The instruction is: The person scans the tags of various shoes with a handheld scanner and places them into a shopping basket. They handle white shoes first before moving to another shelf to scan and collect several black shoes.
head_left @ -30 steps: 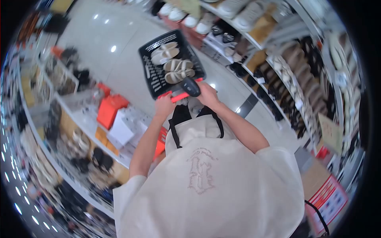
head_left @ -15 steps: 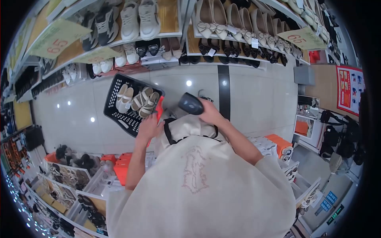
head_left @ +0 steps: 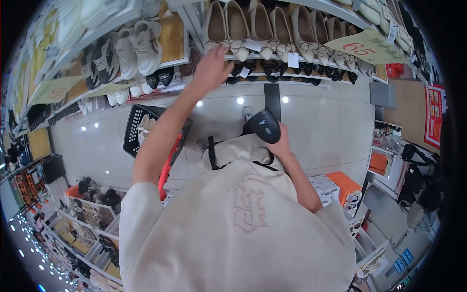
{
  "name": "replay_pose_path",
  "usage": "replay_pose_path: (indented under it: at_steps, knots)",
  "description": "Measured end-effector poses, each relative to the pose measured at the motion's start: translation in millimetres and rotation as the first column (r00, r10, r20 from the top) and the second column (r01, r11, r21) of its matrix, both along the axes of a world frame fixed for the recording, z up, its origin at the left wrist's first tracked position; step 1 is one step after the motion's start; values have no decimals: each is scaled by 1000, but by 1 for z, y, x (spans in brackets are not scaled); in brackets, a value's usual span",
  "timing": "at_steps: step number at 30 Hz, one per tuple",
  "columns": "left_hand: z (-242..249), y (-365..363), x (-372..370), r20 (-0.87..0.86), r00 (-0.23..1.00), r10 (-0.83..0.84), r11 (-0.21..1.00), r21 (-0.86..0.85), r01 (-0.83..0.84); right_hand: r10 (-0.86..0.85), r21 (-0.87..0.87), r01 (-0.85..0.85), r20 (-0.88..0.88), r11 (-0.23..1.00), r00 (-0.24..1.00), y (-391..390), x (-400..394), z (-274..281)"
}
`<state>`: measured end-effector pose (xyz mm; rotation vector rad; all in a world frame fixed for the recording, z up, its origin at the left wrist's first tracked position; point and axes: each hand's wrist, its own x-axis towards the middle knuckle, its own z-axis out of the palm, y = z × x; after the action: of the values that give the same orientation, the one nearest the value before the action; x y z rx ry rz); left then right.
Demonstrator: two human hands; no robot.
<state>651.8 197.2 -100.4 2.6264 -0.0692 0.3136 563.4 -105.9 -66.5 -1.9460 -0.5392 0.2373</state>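
Note:
My left hand [head_left: 212, 68] is stretched forward to the shelf, fingers extended, its fingertips at the toe of a beige bow flat [head_left: 217, 29]. More beige bow flats [head_left: 262, 29] stand in a row beside it, some with white tags [head_left: 293, 60]. In my right hand [head_left: 282, 143] is a black handheld barcode scanner [head_left: 266, 125], held before my waist. Below my left forearm, the black shopping basket [head_left: 130, 134] with a red handle [head_left: 169, 163] has light sandals [head_left: 142, 129] in it; my forearm covers part of the basket.
Black shoes [head_left: 272, 70] line the lower shelf, and sneakers [head_left: 138, 48] stand on the left shelf. A price sign [head_left: 365, 47] sticks out at the right. Orange boxes [head_left: 343, 184] and shoe bins [head_left: 92, 214] lie on either side of me. Tiled floor [head_left: 321, 112] runs between.
My left hand has left the basket and moved forward to the beige flats. The scanner has shifted right and tilted up. My view has moved closer to the shelf.

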Motion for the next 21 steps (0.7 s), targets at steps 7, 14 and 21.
replay_pose_path:
  at_steps: [7, 14, 21]
  knots:
    - [-6, -1, 134, -560, 751, 350, 933, 131, -336, -70, -34, 65, -200, 997, 977, -58, 62, -6]
    - [-28, 0, 149, -540, 710, 453, 887, 190, -422, -21, -14, 18, -237, 1000, 971, -87, 105, -8]
    - [-37, 8, 146, -517, 744, 423, 902, 163, -400, 61, -25, -71, -296, 997, 953, -94, 119, -15]
